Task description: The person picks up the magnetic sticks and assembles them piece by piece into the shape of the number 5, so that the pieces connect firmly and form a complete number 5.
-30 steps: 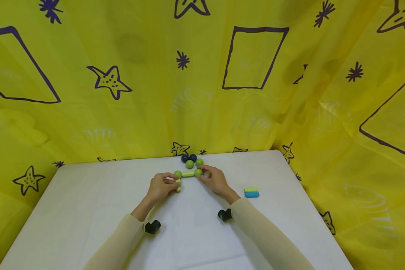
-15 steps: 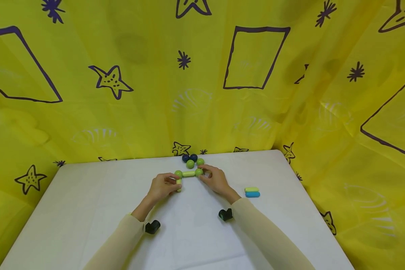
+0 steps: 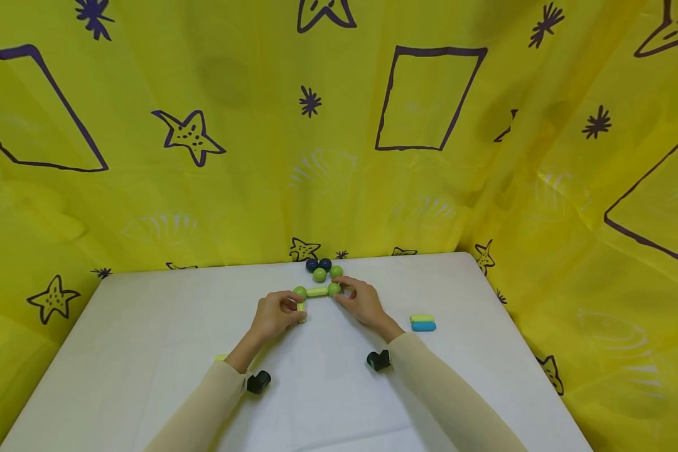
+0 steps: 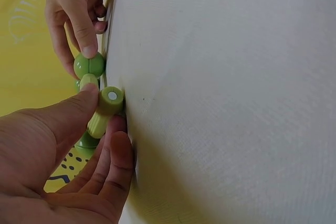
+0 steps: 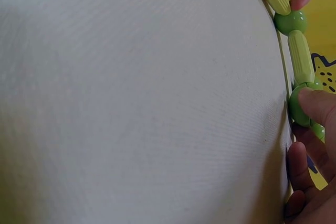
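Note:
A small chain lies mid-table: a green ball [image 3: 300, 292], a light green rod [image 3: 317, 292] and a second green ball [image 3: 334, 289]. My left hand [image 3: 296, 306] pinches a short light green rod [image 3: 302, 307] that hangs from the left ball; in the left wrist view thumb and fingers grip that rod [image 4: 105, 109]. My right hand [image 3: 341, 292] pinches the right ball, seen under its thumb as a green ball [image 5: 299, 106]. The right wrist view also shows the middle rod [image 5: 300, 56] and the left ball [image 5: 291, 22].
Behind the chain sit two dark blue balls [image 3: 318, 264] and two loose green balls [image 3: 319, 275]. A yellow rod [image 3: 422, 318] and a blue rod [image 3: 423, 326] lie at the right. A small yellowish piece [image 3: 220, 358] shows by my left sleeve. Yellow cloth surrounds the white table [image 3: 147, 326].
Both hands keep their hold and have barely moved. My left forearm has shifted a little, uncovering a small yellowish piece beside the sleeve.

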`<control>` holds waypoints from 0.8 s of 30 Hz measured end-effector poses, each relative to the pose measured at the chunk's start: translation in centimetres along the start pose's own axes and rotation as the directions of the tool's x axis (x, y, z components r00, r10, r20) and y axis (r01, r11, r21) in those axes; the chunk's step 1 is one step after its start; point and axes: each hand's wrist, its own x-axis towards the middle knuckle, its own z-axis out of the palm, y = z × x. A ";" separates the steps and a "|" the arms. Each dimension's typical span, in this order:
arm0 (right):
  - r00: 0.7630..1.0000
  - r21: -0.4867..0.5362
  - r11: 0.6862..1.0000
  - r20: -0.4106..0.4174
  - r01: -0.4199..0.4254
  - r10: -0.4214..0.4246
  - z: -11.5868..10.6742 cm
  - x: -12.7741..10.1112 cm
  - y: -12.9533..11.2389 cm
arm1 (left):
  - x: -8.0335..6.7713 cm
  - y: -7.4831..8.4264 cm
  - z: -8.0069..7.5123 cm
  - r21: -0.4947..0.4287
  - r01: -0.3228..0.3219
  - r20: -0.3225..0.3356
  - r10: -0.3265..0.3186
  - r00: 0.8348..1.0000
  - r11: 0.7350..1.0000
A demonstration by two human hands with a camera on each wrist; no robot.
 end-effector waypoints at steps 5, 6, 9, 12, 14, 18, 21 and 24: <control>1.000 -0.003 1.000 0.001 -0.003 0.003 0.1 0.1 0.1 | 0.0 0.1 0.0 0.001 -0.003 -0.009 0.003 1.000 1.000; 1.000 -0.006 1.000 0.001 -0.004 0.004 0.1 0.1 0.1 | 0.0 0.1 0.0 0.004 -0.005 -0.011 0.005 1.000 1.000; 1.000 -0.009 1.000 -0.001 -0.006 0.006 0.1 0.1 0.0 | 0.0 0.1 0.1 0.016 -0.011 -0.013 0.011 1.000 1.000; 1.000 -0.005 1.000 -0.003 0.000 0.000 0.0 0.1 -0.1 | 0.0 0.1 0.0 0.024 -0.014 -0.009 0.015 1.000 1.000; 1.000 0.000 1.000 -0.002 0.002 -0.002 0.0 0.0 -0.1 | 0.0 0.2 -0.1 0.030 -0.015 -0.005 0.015 1.000 0.999; 1.000 0.008 1.000 0.003 -0.004 0.004 0.1 -0.1 0.1 | 0.0 0.5 -0.3 0.072 -0.030 -0.008 0.031 0.999 0.997; 1.000 0.018 1.000 0.008 -0.011 0.011 0.2 -0.1 0.1 | 0.1 1.0 -0.6 0.110 -0.061 -0.016 0.064 0.998 0.992; 1.000 0.032 0.999 0.017 -0.026 0.026 0.0 -0.2 0.1 | 0.5 1.6 -0.7 0.141 -0.095 -0.023 0.100 0.995 0.985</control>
